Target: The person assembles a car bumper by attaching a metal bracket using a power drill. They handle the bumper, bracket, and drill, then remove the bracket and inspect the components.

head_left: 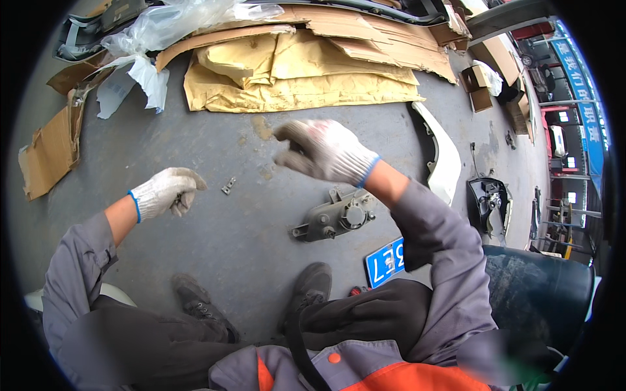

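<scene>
Both my hands wear white knit work gloves with blue cuffs. My left hand (168, 193) hangs over the grey floor with fingers loosely bent and a gap between them; I see nothing in it. Just right of its fingertips lies a small metal clip (228, 186). Farther right and higher, my right hand (326, 151) is open, thumb and fingers apart, with nothing between them. Below it, on the floor, sits a dark grey lamp housing (336, 216) with a round cap and mounting tabs, touched by neither hand.
A blue plate (385, 262) lies by my right knee, near a dark green drum (538, 283). Crumpled yellow paper (306, 91), cardboard (49, 153) and clear plastic (153, 36) lie at the far side. To the right are a white curved trim panel (442, 156) and a black lamp unit (490, 203).
</scene>
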`<action>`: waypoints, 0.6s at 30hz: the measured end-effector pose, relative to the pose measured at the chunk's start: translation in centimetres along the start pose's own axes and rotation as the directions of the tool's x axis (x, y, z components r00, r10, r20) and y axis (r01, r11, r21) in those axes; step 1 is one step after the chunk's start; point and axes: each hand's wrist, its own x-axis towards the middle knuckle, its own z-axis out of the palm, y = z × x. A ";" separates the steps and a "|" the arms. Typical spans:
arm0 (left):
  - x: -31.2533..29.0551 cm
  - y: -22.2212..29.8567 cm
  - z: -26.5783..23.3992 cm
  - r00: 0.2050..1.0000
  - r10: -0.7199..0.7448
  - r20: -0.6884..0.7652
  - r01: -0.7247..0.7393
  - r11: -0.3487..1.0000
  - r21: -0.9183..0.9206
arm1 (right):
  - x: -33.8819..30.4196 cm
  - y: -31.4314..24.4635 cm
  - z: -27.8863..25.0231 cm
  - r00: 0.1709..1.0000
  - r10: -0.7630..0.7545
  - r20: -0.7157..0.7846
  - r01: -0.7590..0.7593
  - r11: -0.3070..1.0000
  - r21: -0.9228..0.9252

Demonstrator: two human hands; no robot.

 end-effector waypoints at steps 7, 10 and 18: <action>0.6 0.2 0.9 0.994 -0.105 0.010 0.101 0.976 0.193 | -14.4 2.7 1.4 0.948 0.125 0.293 0.014 0.903 -0.429; 1.2 -0.2 1.7 0.991 -0.128 0.033 0.113 0.950 0.292 | -17.3 5.2 6.3 0.972 0.112 0.206 0.020 0.836 -0.548; 1.1 -2.5 -0.5 0.994 -0.027 0.110 -0.038 0.839 0.543 | -20.7 5.4 3.5 0.867 0.498 -0.037 -0.489 0.832 -0.264</action>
